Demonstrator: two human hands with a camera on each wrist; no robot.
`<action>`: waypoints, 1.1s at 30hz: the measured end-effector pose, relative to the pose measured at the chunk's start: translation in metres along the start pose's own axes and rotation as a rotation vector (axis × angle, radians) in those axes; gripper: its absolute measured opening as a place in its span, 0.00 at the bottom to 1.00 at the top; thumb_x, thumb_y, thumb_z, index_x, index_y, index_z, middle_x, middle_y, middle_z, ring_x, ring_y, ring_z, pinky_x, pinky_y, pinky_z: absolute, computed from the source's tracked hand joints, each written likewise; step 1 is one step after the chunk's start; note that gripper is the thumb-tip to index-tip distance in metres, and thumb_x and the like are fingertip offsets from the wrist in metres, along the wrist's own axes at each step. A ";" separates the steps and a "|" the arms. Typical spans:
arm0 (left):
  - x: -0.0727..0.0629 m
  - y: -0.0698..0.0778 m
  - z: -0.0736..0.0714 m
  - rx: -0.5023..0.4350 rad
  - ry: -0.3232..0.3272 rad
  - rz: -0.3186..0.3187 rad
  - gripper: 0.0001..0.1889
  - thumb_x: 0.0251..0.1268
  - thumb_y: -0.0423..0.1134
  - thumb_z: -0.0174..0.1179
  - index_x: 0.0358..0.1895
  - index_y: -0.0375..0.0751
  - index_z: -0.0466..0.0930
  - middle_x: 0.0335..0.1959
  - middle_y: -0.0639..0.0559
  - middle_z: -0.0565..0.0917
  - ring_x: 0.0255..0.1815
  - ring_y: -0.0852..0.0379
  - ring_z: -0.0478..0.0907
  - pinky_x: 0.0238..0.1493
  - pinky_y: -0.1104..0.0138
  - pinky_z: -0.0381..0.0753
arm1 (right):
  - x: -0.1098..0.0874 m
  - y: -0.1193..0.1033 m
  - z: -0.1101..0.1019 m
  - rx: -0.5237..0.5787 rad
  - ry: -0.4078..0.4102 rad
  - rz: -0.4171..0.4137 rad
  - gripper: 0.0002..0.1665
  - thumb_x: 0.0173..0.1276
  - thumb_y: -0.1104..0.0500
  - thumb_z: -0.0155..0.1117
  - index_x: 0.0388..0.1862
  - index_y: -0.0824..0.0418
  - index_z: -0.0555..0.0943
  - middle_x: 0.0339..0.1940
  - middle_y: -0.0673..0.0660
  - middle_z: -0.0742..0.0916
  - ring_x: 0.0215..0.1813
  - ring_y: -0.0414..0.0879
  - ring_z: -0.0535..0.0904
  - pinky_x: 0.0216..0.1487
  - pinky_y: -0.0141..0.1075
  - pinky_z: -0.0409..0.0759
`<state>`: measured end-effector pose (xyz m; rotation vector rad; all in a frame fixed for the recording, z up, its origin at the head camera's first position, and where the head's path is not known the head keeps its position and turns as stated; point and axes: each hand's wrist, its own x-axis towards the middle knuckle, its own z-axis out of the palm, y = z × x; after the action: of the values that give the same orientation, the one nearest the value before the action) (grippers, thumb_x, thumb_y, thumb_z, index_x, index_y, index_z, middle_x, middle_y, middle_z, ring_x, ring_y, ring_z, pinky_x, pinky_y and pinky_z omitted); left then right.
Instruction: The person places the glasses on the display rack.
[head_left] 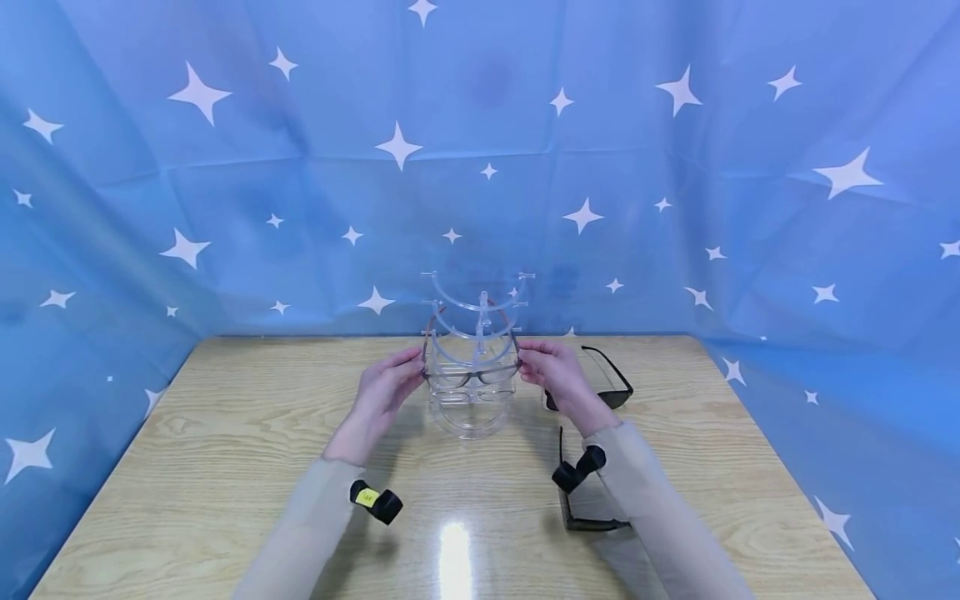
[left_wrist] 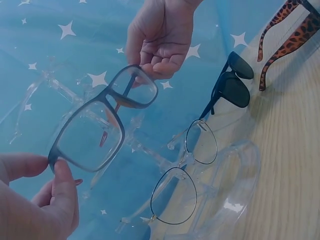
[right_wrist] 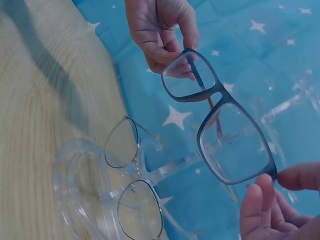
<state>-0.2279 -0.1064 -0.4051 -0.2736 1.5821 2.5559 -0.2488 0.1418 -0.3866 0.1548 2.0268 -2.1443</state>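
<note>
The person's left hand (head_left: 384,390) and right hand (head_left: 558,377) each pinch one end of the grey-framed glasses (right_wrist: 220,92), level with the clear stand (head_left: 481,332) — whether the frame touches it, one cannot tell. Wire-rimmed glasses (left_wrist: 174,196) sit lower on the stand. Dark sunglasses (left_wrist: 234,90) and tortoiseshell-armed glasses (left_wrist: 291,42) lie on the table (head_left: 262,400), toward the right.
</note>
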 end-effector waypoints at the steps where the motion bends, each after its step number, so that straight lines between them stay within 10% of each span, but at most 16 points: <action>1: 0.002 0.000 0.002 -0.008 0.010 0.002 0.23 0.61 0.21 0.52 0.61 0.22 0.65 0.38 0.53 0.81 0.36 0.63 0.81 0.52 0.69 0.78 | 0.002 -0.001 0.000 0.002 0.003 -0.002 0.21 0.69 0.68 0.53 0.58 0.78 0.68 0.27 0.51 0.79 0.26 0.37 0.75 0.30 0.25 0.79; 33: 0.029 -0.013 0.010 -0.028 0.141 -0.029 0.23 0.60 0.20 0.53 0.61 0.23 0.67 0.43 0.44 0.81 0.29 0.64 0.80 0.39 0.75 0.81 | 0.025 0.011 -0.006 0.025 0.066 0.075 0.21 0.67 0.70 0.55 0.58 0.75 0.70 0.24 0.52 0.81 0.23 0.37 0.76 0.26 0.24 0.79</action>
<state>-0.2549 -0.0912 -0.4184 -0.4851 1.5763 2.5900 -0.2712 0.1458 -0.4025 0.3038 1.9960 -2.1473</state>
